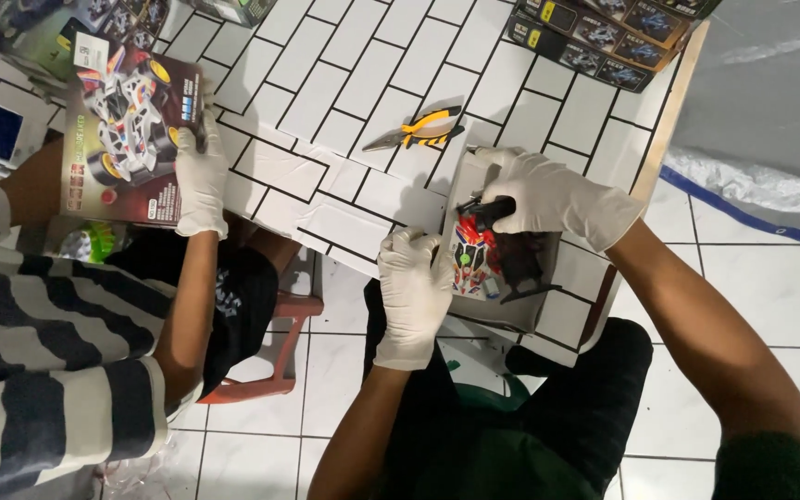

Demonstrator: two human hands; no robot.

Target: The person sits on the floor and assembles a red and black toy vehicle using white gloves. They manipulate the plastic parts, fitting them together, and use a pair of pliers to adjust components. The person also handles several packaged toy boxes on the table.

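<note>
A colourful toy car (474, 255) with black wheels lies in a pale cardboard tray (548, 319) at the near edge of the tiled table (363, 83). My right hand (553, 199), in a white glove, grips a black part at the car's top end. My left hand (414, 292), also gloved, rests against the tray's left side, touching the car.
Pliers (418, 128) with yellow-black handles lie just beyond the tray. Dark toy boxes (604, 37) are stacked at the far right corner. On the left, another person's gloved hand (201, 176) holds a printed toy box (127, 130). A red stool (280, 343) stands below.
</note>
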